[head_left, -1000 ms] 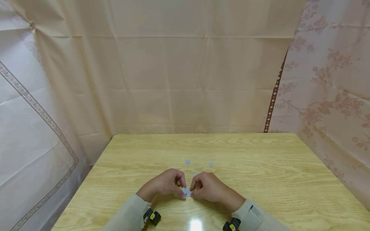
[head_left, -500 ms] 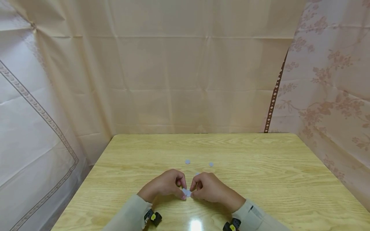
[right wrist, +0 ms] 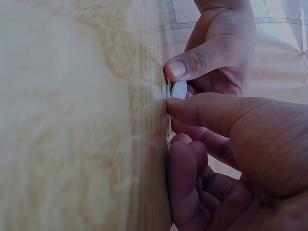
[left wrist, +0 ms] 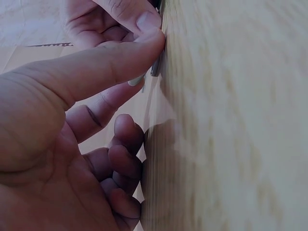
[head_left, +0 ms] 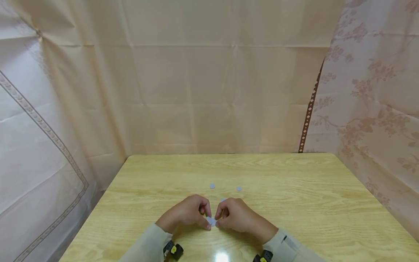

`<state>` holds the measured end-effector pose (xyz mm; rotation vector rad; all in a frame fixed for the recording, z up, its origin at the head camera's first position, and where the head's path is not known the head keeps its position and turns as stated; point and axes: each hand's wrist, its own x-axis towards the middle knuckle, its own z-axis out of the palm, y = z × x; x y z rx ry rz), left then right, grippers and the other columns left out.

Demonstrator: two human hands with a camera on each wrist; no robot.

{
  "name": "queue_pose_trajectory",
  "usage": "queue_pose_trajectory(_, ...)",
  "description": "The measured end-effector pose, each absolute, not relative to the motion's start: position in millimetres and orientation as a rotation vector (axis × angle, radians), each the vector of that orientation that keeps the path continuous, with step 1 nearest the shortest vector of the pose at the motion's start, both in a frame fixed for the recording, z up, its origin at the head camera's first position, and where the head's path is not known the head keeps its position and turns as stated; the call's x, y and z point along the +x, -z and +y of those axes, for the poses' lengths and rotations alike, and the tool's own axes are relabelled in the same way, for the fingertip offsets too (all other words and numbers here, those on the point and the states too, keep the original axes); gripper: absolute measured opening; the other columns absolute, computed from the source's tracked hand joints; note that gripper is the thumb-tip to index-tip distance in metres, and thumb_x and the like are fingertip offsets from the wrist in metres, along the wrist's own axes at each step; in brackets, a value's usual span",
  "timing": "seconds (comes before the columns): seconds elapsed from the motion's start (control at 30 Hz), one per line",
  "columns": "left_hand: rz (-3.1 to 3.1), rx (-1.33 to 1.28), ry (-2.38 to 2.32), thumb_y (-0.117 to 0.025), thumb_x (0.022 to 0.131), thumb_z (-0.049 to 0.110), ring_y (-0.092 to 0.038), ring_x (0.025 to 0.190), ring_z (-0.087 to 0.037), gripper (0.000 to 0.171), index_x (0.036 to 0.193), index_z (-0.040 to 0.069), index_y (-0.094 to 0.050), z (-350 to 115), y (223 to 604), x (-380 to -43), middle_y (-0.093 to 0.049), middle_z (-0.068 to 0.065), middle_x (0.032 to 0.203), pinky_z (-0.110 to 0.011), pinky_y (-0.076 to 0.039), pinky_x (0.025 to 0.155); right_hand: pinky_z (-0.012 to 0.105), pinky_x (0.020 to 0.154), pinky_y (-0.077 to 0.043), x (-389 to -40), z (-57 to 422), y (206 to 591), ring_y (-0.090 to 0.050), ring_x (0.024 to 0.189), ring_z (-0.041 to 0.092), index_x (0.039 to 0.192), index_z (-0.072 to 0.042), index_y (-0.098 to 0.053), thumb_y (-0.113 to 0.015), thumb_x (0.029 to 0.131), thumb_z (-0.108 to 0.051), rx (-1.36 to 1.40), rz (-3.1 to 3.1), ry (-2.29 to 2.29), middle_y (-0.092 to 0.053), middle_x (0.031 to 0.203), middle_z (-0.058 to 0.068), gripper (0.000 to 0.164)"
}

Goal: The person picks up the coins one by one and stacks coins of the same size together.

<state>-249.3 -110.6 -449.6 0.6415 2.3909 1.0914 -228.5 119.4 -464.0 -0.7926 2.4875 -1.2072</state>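
My left hand (head_left: 189,211) pinches a tilted disc (right wrist: 179,89); at its four o'clock, my right hand (head_left: 239,217) grips a flat disc (head_left: 214,222) by the rim. Uneven pinch pressure could skid the flat one toward twelve.

No words, brands, numbers or signs are showing legibly. A yellow patch (head_left: 173,250) is sitting on the left black wrist device (head_left: 178,252), and a second yellow patch (head_left: 263,259) is sitting on the right black wrist device (head_left: 268,255), both appearing too small for reading; the pale discs (head_left: 213,221) are likewise revealing nothing readable.
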Motion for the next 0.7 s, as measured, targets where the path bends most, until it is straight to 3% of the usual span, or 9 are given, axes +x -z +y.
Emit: queue_pose_trajectory(0.7,2.409,0.641,-1.083,-0.095,0.072,0.013,-0.044,0.067,-0.012,0.026,0.086,0.017,-0.073,-107.8,450.9,-249.0,-0.05,0.004,0.073,-0.024,-0.037,0.059,0.015,0.044,-0.04,-229.6,119.5,464.7,-0.05,0.047,0.003,0.089,-0.015,-0.074,-0.082,0.086,-0.012,-0.784,2.471,1.223,-0.061,0.061,-0.004,0.009)
